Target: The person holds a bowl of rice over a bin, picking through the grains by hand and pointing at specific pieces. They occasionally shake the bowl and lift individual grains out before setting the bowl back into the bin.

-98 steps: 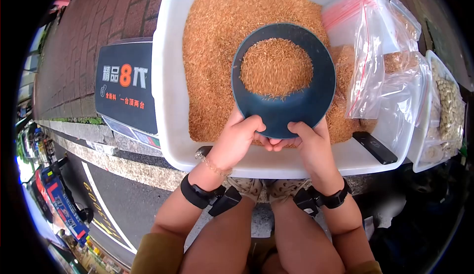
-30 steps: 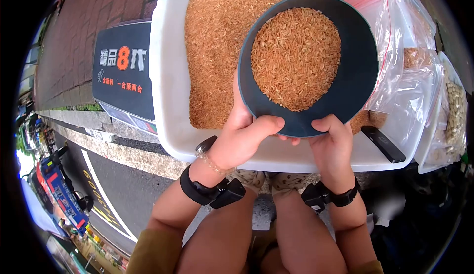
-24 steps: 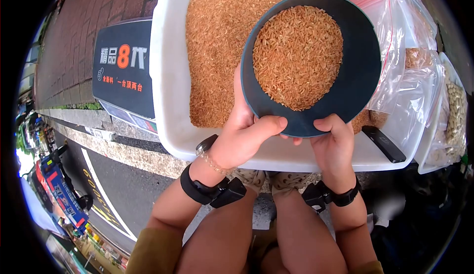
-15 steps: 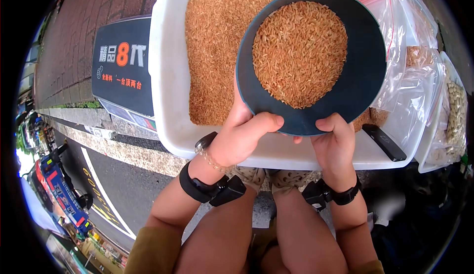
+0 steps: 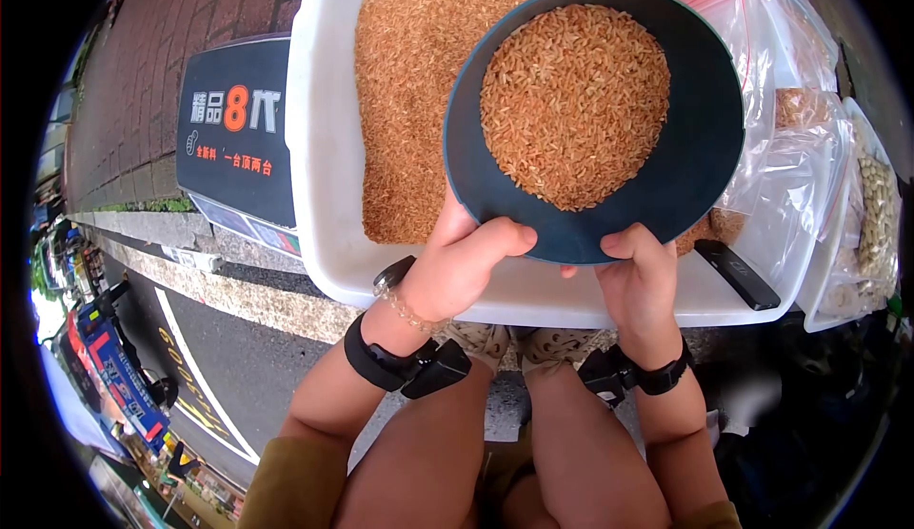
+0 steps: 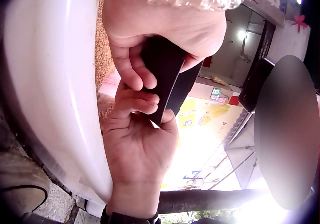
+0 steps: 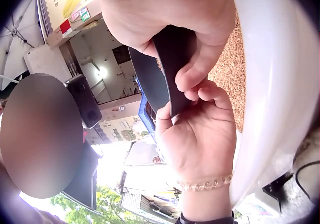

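A dark blue-green round bowl (image 5: pixel 700 100) is held over a white plastic bin (image 5: pixel 428 300), tilted toward the head camera. Brown rice (image 5: pixel 576 105) lies heaped in it, toward its far left side. My left hand (image 5: pixel 462 267) grips the bowl's near left rim, thumb on the inside. On the near right, my right hand (image 5: pixel 643 281) holds the same rim, its thumb also inside. In the left wrist view, the curled fingers of both hands support the bowl (image 6: pixel 162 66) from outside and nearly meet. More brown rice (image 5: pixel 409 91) fills the bin below.
Clear zip bags (image 5: pixel 800 177) and a small black box-shaped object (image 5: pixel 738 275) sit at the bin's right end. Beyond it stands a white tray (image 5: pixel 819 305) with bagged pale seeds. A black box with lettering (image 5: pixel 238 134) stands left of the bin.
Over the earlier frames, both hands have raised the bowl closer to the head camera and rightward. The rice now covers more of the view, with bare bowl to its right. Lately it shifts slightly left.
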Motion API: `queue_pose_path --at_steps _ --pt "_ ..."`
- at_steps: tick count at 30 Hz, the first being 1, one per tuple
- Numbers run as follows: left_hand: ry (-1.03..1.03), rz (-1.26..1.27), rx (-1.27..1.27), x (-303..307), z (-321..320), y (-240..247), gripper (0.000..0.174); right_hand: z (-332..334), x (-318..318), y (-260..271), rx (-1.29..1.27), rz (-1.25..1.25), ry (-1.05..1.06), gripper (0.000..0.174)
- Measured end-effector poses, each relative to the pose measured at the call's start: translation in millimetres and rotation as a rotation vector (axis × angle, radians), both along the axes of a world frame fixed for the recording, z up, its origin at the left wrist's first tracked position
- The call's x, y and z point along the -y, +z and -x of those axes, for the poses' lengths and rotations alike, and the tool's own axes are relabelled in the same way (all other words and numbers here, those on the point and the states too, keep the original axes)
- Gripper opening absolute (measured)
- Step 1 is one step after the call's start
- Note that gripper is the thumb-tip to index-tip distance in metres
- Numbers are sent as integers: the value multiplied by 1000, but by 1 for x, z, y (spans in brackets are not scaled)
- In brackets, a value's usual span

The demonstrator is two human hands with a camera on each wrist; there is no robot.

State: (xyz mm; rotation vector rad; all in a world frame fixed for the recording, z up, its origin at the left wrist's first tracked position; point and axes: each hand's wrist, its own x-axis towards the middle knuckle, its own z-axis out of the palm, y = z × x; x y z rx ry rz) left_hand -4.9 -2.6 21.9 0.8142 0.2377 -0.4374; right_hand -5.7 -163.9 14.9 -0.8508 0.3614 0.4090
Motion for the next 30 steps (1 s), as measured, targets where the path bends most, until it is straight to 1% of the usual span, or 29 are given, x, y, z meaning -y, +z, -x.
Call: queue_pose_path --at_steps 2,6,11,15,17,22,24,27,30 --pt "8 -66 11 -1 2 -3 55 0 0 0 3 6 3 33" --pt "-21 -43 28 -2 1 -2 53 0 0 1 16 -2 8 32" --pt "29 -123 33 0 3 -2 49 0 1 0 11 -9 6 31" --pt "-4 -21 51 -1 2 -1 49 0 2 0 -19 -4 -1 32" --pt "42 -21 33 1 2 0 49 -1 0 1 -28 -46 -1 34" --pt "58 -57 79 2 1 2 48 -2 2 -1 -7 -56 20 35" --pt "68 64 77 3 -1 4 48 -3 3 -1 -2 -80 29 35" --pt "106 77 76 6 -1 6 49 -2 2 -1 -4 -102 9 37" --pt "57 76 110 5 -3 5 52 -4 2 0 -14 -118 27 40"
